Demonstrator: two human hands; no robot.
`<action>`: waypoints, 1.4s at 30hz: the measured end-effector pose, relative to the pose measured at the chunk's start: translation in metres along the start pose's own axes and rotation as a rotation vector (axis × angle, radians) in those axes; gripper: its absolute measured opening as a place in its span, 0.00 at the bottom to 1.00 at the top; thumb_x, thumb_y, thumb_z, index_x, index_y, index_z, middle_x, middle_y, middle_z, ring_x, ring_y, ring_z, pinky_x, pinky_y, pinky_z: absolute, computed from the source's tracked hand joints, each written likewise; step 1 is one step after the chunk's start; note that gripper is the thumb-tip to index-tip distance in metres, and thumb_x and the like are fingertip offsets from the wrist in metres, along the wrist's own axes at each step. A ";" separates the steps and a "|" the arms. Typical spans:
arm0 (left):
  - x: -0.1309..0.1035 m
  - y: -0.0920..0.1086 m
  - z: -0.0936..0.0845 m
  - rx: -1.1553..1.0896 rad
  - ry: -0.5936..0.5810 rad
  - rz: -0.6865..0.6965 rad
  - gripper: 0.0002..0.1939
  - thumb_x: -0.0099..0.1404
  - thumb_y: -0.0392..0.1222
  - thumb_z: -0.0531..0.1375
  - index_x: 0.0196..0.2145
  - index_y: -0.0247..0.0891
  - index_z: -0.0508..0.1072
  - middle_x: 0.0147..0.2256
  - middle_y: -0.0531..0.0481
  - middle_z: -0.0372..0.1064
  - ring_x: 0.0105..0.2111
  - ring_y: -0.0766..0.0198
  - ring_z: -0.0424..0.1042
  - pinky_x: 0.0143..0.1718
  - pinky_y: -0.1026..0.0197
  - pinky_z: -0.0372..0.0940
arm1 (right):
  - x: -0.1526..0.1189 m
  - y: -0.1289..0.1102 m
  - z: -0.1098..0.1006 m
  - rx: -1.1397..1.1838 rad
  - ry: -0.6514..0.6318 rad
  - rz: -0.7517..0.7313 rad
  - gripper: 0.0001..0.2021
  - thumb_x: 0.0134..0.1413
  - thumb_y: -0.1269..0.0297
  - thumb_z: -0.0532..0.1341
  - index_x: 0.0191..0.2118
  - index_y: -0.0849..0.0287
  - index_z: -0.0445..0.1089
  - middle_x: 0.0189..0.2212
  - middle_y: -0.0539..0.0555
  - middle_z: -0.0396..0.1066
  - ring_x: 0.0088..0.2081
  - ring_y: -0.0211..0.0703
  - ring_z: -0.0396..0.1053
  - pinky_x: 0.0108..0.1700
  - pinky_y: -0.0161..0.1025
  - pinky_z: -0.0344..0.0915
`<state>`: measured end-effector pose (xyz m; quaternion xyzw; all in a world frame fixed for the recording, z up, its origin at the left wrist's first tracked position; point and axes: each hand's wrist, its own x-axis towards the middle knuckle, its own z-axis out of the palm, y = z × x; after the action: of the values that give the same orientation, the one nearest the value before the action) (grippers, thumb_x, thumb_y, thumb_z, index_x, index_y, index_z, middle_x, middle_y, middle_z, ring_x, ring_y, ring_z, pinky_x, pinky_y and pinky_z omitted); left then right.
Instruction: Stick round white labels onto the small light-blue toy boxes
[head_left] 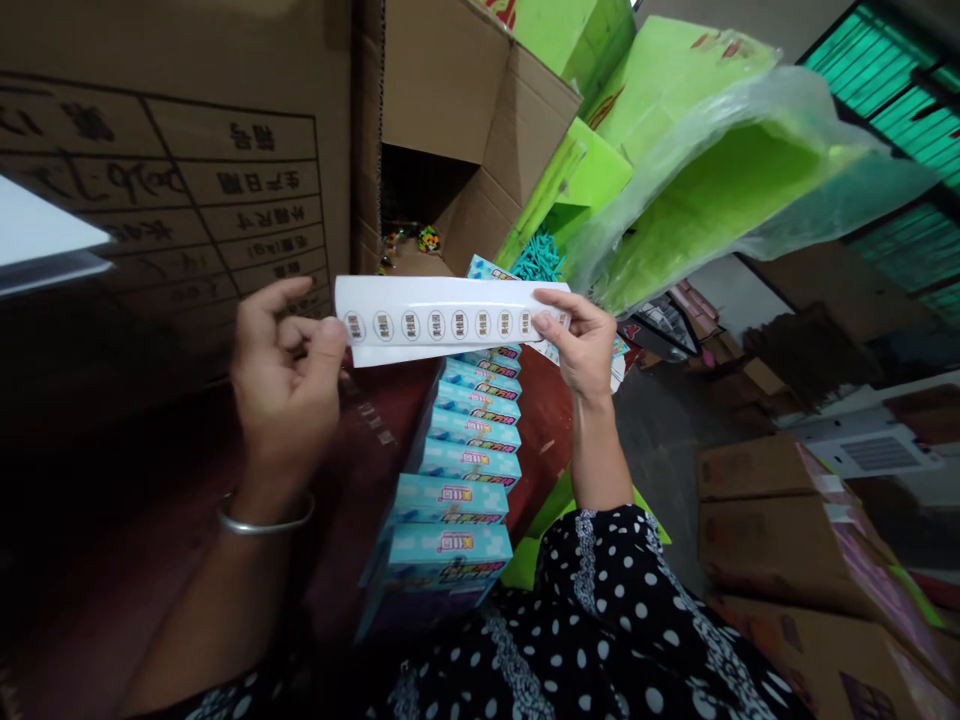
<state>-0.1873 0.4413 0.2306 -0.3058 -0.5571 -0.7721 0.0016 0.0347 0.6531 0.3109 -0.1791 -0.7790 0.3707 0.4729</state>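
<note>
Pinching the three-o'clock end of the label strip (450,305) in its fingers, the right hand (587,345) holds it near centre; the left hand (286,375) curls at nine o'clock, grip unclear. Uneven pulling could crease it, or dipping snag the blue boxes (474,432) towards six o'clock.

large carton (172,240) was cut off left and top, white sheet (45,230) ran past left edge, bits (429,238) in open carton (442,85) were too small to tell, right end of sticker strip (450,292) was partly hidden by right hand (589,345)
</note>
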 end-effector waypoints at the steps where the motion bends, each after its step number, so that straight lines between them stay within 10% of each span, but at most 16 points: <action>1: -0.001 0.002 0.000 0.017 0.003 0.020 0.27 0.70 0.46 0.69 0.64 0.39 0.75 0.31 0.55 0.74 0.27 0.66 0.72 0.28 0.66 0.67 | 0.000 0.001 0.000 0.001 -0.002 -0.002 0.21 0.51 0.43 0.78 0.46 0.49 0.86 0.48 0.53 0.85 0.49 0.51 0.81 0.54 0.55 0.82; 11: 0.001 0.014 0.006 -0.130 -0.064 -0.045 0.30 0.55 0.40 0.78 0.56 0.40 0.84 0.34 0.53 0.80 0.32 0.67 0.76 0.32 0.70 0.72 | -0.002 -0.002 0.006 0.038 -0.055 0.039 0.22 0.48 0.43 0.79 0.45 0.49 0.86 0.49 0.53 0.85 0.51 0.53 0.81 0.59 0.55 0.81; 17: 0.000 0.014 -0.002 -0.001 -0.173 -0.059 0.14 0.58 0.46 0.78 0.43 0.46 0.90 0.45 0.47 0.86 0.45 0.53 0.83 0.47 0.54 0.80 | -0.003 -0.006 -0.003 0.013 -0.237 0.044 0.24 0.47 0.47 0.81 0.50 0.48 0.87 0.53 0.53 0.85 0.56 0.53 0.81 0.61 0.55 0.80; 24: 0.000 0.016 -0.007 0.041 -0.234 -0.069 0.19 0.56 0.50 0.79 0.46 0.50 0.90 0.47 0.48 0.87 0.46 0.51 0.84 0.51 0.50 0.78 | -0.005 -0.005 -0.005 0.011 -0.260 0.004 0.20 0.52 0.51 0.80 0.51 0.45 0.87 0.53 0.53 0.85 0.56 0.52 0.81 0.60 0.55 0.80; 42: 0.005 0.015 -0.013 0.146 -0.168 0.001 0.10 0.62 0.46 0.75 0.42 0.49 0.90 0.33 0.54 0.79 0.31 0.66 0.69 0.31 0.61 0.57 | -0.010 -0.006 -0.002 -0.183 -0.121 -0.156 0.06 0.60 0.57 0.76 0.43 0.44 0.89 0.35 0.50 0.77 0.38 0.42 0.70 0.40 0.42 0.71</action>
<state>-0.1922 0.4258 0.2431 -0.3689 -0.6100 -0.7009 -0.0224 0.0417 0.6439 0.3103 -0.1378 -0.8483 0.2702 0.4341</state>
